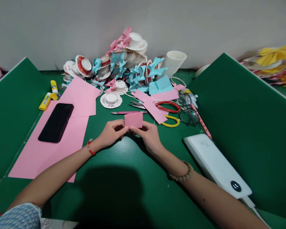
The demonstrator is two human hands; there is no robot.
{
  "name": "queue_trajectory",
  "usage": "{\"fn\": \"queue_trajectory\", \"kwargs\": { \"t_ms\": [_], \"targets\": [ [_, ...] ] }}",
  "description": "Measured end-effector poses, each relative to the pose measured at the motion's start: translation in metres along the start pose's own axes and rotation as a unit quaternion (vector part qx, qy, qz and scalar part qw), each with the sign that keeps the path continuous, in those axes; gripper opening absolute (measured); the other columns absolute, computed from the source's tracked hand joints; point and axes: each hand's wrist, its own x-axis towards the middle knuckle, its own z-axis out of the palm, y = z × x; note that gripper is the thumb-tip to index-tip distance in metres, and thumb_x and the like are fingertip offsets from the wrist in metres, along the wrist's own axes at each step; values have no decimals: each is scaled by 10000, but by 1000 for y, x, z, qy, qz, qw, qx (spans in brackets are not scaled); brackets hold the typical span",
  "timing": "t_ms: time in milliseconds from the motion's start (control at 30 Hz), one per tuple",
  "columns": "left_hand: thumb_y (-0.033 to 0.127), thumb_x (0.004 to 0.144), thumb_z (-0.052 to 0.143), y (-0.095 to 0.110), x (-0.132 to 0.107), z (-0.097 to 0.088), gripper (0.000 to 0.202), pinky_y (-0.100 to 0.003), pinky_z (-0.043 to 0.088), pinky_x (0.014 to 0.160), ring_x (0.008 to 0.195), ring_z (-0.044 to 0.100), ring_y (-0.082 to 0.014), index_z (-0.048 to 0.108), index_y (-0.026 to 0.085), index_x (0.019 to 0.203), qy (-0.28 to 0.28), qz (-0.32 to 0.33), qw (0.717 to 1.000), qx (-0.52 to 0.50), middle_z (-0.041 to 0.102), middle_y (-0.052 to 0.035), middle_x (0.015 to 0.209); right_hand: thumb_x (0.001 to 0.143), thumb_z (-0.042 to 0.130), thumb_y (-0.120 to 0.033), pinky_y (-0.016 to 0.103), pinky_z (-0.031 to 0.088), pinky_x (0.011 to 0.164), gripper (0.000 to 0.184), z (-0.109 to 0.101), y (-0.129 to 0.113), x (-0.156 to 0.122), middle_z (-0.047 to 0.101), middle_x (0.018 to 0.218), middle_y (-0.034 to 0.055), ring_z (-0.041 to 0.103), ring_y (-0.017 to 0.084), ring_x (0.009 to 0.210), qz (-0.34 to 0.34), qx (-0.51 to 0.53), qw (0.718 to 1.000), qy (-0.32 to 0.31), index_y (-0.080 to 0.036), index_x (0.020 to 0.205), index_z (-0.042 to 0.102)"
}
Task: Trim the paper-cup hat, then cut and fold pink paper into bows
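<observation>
A small folded pink paper piece (133, 120) stands upright above the green table (124, 178), held from both sides. My left hand (112, 131) pinches its lower left edge with closed fingers. My right hand (148, 135) pinches its lower right edge, fingers closed too. The two hands meet just under the paper at the table's middle. A red bead bracelet sits on my left wrist, a woven one on my right.
Pink sheets (50, 143) with a black phone (56, 122) lie left, beside glue sticks (47, 100). Red scissors (168, 107), yellow scissors (171, 121), glasses (189, 116), a white power bank (216, 165), stacked cups (173, 62) and a pile of paper-bow cup crafts (124, 63) surround them. Green dividers (243, 111) flank both sides.
</observation>
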Motion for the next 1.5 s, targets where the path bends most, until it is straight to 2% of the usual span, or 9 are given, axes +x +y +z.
{"fn": "queue_trajectory", "kwargs": {
  "t_ms": [133, 300, 400, 533, 733, 933, 1133, 1300, 1500],
  "targets": [
    [364, 801, 571, -3, 1, 1, 263, -192, 379, 467, 470, 459, -55, 589, 122, 699, 3, -22, 999, -44, 595, -13, 647, 576, 749, -406, 239, 353, 491, 314, -1, 4, 3, 505, 484, -39, 425, 80, 478, 3, 46, 998, 40, -181, 506, 542],
    [371, 792, 579, -4, 0, -1, 276, -200, 389, 460, 454, 455, -62, 599, 116, 687, 12, -27, 997, -76, 576, -11, 588, 572, 744, -436, 232, 345, 462, 317, -2, 3, 5, 491, 493, -43, 416, 76, 457, 13, 86, 994, 67, -186, 536, 552],
    [375, 790, 571, -1, -2, 0, 282, -207, 386, 472, 468, 458, -65, 582, 122, 667, 9, -24, 998, -66, 575, -11, 612, 568, 740, -413, 236, 380, 491, 272, -1, -2, 2, 536, 547, -39, 451, 84, 490, 10, 56, 998, 35, -186, 618, 597],
    [321, 789, 554, 6, -4, 1, 260, -202, 351, 495, 515, 448, -70, 576, 133, 612, -46, 2, 999, 4, 527, 11, 594, 525, 757, -363, 243, 392, 521, 254, 1, -4, -1, 541, 544, -37, 440, 90, 517, 2, -17, 1000, 9, -171, 574, 598],
    [281, 744, 562, 5, -3, -1, 262, -211, 346, 479, 455, 454, -70, 550, 134, 527, -58, -32, 996, -58, 495, 24, 503, 615, 696, -363, 235, 327, 502, 288, -1, 2, 0, 457, 507, -37, 383, 87, 525, -29, -33, 998, 55, -174, 477, 528],
    [304, 704, 580, 6, -4, 0, 282, -204, 346, 449, 421, 453, -64, 520, 133, 487, -83, -67, 990, -91, 543, 2, 502, 697, 619, -399, 236, 306, 476, 311, 0, 1, 0, 441, 492, -35, 358, 88, 498, -39, -49, 994, 90, -175, 493, 549],
    [273, 736, 529, 7, -6, 3, 255, -207, 369, 488, 475, 484, -78, 529, 134, 522, -98, -52, 993, -32, 550, -4, 516, 709, 594, -364, 248, 343, 490, 246, 0, -3, -3, 546, 533, -10, 437, 112, 518, -72, -86, 991, 77, -176, 552, 622],
    [391, 839, 486, 3, -7, 5, 327, -196, 333, 481, 479, 433, -66, 491, 146, 623, -38, -47, 998, -1, 474, 38, 523, 701, 608, -372, 233, 310, 475, 281, -2, -4, -4, 466, 491, -33, 387, 89, 490, -56, -68, 995, 54, -173, 512, 547],
    [427, 877, 449, 6, -7, 3, 414, -202, 277, 473, 455, 363, -55, 407, 158, 565, -49, -32, 997, 47, 401, 59, 477, 618, 664, -343, 214, 266, 459, 265, 0, -4, -2, 420, 483, -55, 343, 67, 486, -21, -64, 998, 19, -164, 498, 509]
  ]
}}
